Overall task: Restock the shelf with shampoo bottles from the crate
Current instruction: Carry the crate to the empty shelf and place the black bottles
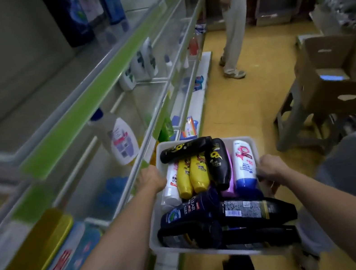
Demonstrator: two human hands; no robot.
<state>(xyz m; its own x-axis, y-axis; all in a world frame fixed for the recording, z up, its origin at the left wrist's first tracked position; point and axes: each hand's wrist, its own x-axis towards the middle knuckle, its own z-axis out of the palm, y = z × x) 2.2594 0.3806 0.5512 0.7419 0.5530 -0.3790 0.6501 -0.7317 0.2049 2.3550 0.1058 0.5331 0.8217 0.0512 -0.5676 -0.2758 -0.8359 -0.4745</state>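
White crate (218, 248) held up in the aisle, just right of the shelf (85, 99) edge, packed w/ shampoo bottles lying flat. Readable writing: dark navy bottle (191, 208) near crate centre says "CLEAR"; white bottle w/ blue cap (244, 166) on the crate's right side carries a pink/red label, text upside down, looks like Head & Shoulders but not sharp enough to be sure. Two yellow bottles (192, 175) side by side left of crate centre, small print unreadable. Two black bottles w/ yellow sunflower logo (198, 146) at the crate's far end, one lying across the others. Black bottle w/ barcode and fine-print back label (257, 210) at the crate's near right. White bottle w/ red print (171, 183) against the crate's left wall, partly hidden. Left hand (151, 178) grips the crate's left rim, fingers curled over the edge. Right hand (271, 172) grips the right rim, fingers wrapped under. Left of the crate, on the shelf: white jug w/ blue cap (118, 138), label blurred. Right of the crate: open cardboard box (337, 73) on a stool. Beyond the crate, a person (232, 18) stands in the aisle.
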